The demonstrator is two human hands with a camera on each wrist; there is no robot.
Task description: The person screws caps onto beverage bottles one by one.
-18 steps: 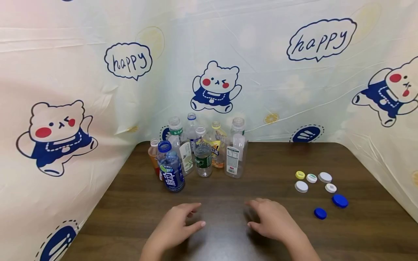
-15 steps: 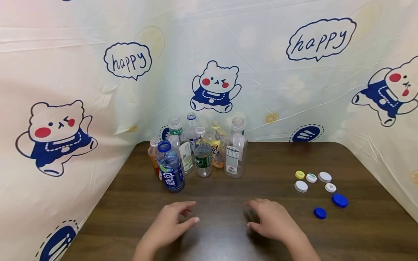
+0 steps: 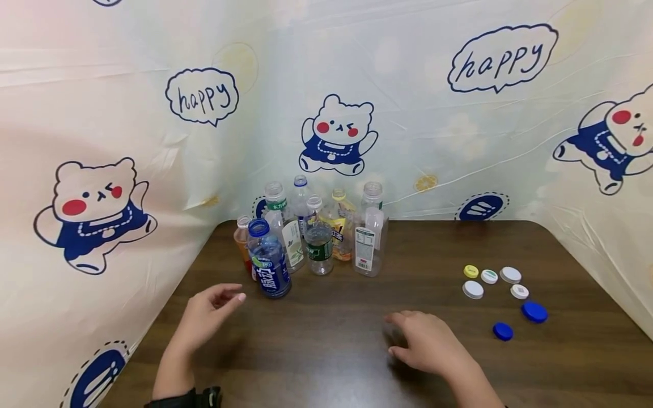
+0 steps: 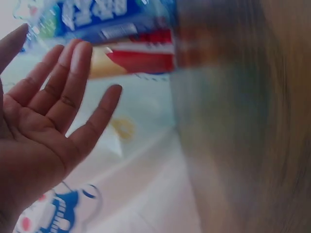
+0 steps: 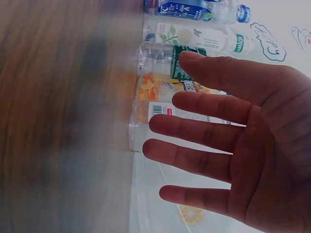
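My left hand (image 3: 206, 314) hovers over the table's left side, fingers loosely extended and nothing in them. Nearest to it is a blue-labelled drink bottle (image 3: 271, 273) with an uncapped blue neck. Partly behind that bottle stands a slim orange drink bottle (image 3: 241, 238). In the left wrist view, the red label (image 4: 143, 57) of a bottle lies beyond my spread fingers. My right hand (image 3: 428, 343) is held over the table right of centre, holding nothing, its fingers apart in the right wrist view. Blue bottle cap (image 3: 503, 331) is the closest cap to it.
More uncapped bottles stand upright at the back: a green-labelled bottle (image 3: 319, 249), a yellow-labelled bottle (image 3: 340, 235) and a clear rectangular bottle (image 3: 368, 249) among them. Several caps lie at the right, including a yellow cap (image 3: 471, 271) and a larger blue cap (image 3: 534, 312). A printed cloth (image 3: 408, 130) hangs behind.
My left hand has moved left and slightly forward, away from the table's middle toward the left-hand bottles. The right hand stays nearly where it was; bottles and caps have not moved.
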